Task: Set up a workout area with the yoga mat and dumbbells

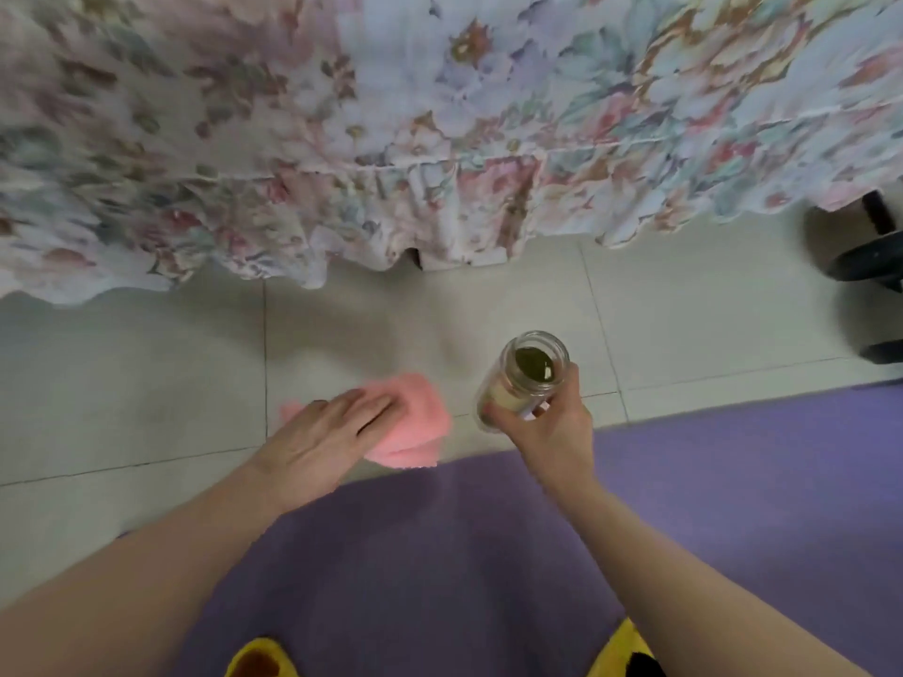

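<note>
Purple foam mat [440, 554]; left hand [327, 432] flat on fluffy towel [415, 417], right hand [552, 422] gripping possibly-glass jar [523, 378].

The left hand [332, 432] lies flat on the pink cloth [415, 422] and covers its near left part. The fingers of the right hand [547, 427] hide the lower side of the glass bottle [523, 378]; its contents cannot be identified. The purple mat [733, 481] is cut off by the right and bottom picture edges. The dark weights [874, 266] are cut off at the right edge, and their form is unclear. The yellow slippers [259, 659] are cut off at the bottom edge. The flowered bedcover [342, 139] is blurred towards the left and hides the bed beneath it.
</note>
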